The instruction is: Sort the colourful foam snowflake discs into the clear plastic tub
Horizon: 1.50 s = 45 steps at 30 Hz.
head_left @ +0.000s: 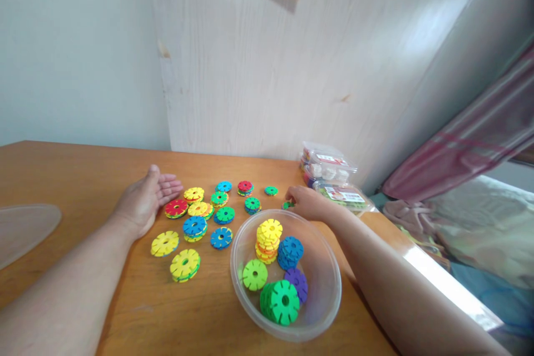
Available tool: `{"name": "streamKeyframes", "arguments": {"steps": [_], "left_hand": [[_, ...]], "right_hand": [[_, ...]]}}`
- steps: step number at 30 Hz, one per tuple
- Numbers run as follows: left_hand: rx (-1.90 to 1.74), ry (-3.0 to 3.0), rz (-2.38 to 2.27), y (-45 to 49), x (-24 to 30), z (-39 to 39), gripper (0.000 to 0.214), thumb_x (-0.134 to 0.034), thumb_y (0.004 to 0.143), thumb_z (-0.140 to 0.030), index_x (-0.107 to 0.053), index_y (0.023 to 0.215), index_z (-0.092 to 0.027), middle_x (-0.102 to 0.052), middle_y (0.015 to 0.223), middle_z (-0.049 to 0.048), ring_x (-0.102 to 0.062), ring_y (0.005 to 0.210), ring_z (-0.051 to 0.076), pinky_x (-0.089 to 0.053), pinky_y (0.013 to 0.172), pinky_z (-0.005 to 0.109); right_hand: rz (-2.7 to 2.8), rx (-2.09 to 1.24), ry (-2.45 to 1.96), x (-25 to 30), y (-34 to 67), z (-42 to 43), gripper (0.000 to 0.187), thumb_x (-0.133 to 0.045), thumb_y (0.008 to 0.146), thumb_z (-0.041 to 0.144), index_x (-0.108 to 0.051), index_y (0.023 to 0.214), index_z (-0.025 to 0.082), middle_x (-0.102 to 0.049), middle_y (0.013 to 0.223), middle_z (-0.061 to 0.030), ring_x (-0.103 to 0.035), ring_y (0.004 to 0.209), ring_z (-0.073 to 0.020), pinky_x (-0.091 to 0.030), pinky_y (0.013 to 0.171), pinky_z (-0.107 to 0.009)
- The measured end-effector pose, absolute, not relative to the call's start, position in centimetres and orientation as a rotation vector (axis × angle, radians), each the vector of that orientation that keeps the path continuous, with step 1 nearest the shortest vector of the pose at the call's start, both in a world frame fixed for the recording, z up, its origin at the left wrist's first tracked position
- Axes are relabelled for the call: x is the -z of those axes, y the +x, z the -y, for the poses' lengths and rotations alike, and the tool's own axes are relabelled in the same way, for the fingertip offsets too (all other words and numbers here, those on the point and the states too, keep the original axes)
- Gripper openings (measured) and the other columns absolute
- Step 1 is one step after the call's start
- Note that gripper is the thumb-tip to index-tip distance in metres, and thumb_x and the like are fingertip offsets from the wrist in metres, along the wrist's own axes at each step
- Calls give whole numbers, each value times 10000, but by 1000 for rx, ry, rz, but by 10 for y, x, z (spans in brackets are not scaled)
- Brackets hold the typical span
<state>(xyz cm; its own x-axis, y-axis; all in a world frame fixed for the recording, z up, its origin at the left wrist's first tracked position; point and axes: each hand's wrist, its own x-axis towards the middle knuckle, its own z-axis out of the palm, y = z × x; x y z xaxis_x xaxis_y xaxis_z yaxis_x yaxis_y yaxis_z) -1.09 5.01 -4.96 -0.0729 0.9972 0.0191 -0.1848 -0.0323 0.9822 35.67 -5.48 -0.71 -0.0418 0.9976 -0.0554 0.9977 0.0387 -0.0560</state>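
Observation:
My left hand (146,200) rests on its edge beside the spread of notched plastic discs, fingers stretched out and holding nothing. Closest to it are a red disc (176,208) and a yellow disc (194,194), both on small stacks. My right hand (303,202) reaches past the clear plastic bowl (334,267), its fingers closed on a green disc (287,205) at the table; the fingertips are partly hidden. Inside the bowl stand a yellow stack (269,239), a blue stack (291,252), a green stack (283,301), a lime disc (255,275) and purple discs (297,283).
Clear food packs (329,167) sit at the table's back right, near my right hand. A pale wall (250,94) borders the wooden table (167,317) behind. At far left lies a translucent round lid (29,228). Cloth and bedding (475,233) are off the right edge.

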Motion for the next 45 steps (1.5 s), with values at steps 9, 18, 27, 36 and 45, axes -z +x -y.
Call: {"name": "streamKeyframes", "arguments": {"steps": [9,18,27,36,45], "left_hand": [[-1370,1057,-1108,-11,50,-51,492,-378,977,-518,-614,960,-86,-705,940,159,-701,870,190,-525,903,357],[-1363,1062,-1123,-11,51,-52,501,-357,985,-515,-608,962,-82,-694,940,153,-702,862,179,-533,875,328],[-1371,1065,-1106,-12,53,-54,474,-399,976,-505,-610,968,-81,-697,943,155,-705,865,185,-535,878,333],[-1375,1076,-1092,-13,54,-54,462,-409,976,-496,-611,974,-80,-701,953,171,-701,880,189,-534,888,346],[-1377,1075,-1085,-14,56,-55,462,-444,957,-514,-616,970,-85,-703,957,170,-703,872,193,-541,872,343]], "right_hand": [[-2651,176,2301,-24,358,84,135,-655,756,277,-592,834,187,-596,761,-6,-516,667,-137,-355,582,-267],[-2933,1066,1780,-59,329,156,262,-515,968,338,-668,1129,199,-673,880,-20,-613,743,-120,-463,633,-236],[-2938,1155,1388,-57,304,178,185,-576,932,214,-708,1057,179,-711,968,-45,-624,844,-134,-485,726,-235],[-2746,1122,1560,-55,296,177,264,-624,831,141,-673,1079,220,-692,997,-17,-616,807,-128,-472,662,-219],[-2705,1221,1780,-55,305,168,147,-550,880,216,-622,1008,207,-682,855,-6,-612,698,-119,-452,578,-219]]}}
